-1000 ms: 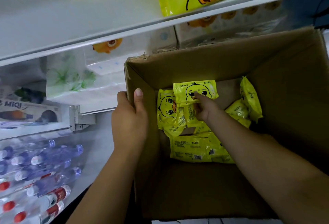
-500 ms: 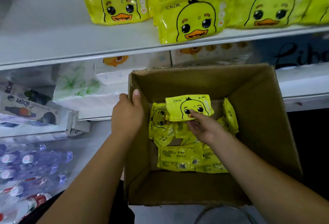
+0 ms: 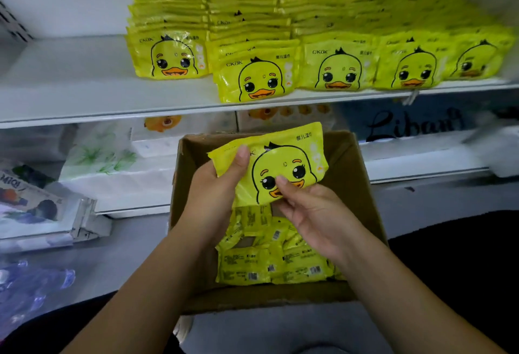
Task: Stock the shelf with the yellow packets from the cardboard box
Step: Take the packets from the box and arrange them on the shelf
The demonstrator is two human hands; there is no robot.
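A yellow packet (image 3: pixel 283 157) with a duck face is held above the open cardboard box (image 3: pixel 362 193). My left hand (image 3: pixel 216 193) grips its left edge, thumb on the front. My right hand (image 3: pixel 311 213) pinches its lower edge with thumb on the duck's beak. Several more yellow packets (image 3: pixel 269 263) lie in the bottom of the box. On the white shelf (image 3: pixel 84 92) above stand rows of the same yellow packets (image 3: pixel 309 53), filling the middle and right.
The left part of the upper shelf is bare. Below it a lower shelf (image 3: pixel 421 162) holds tissue packs (image 3: pixel 106 162) and white boxes. Water bottles (image 3: pixel 31 286) lie at the bottom left, with boxed goods (image 3: pixel 31 202) above them.
My right hand has lifted a packet out of the box. My left hand has let go of the box's wall and taken the packet's left edge. The camera has tilted up toward the shelf.
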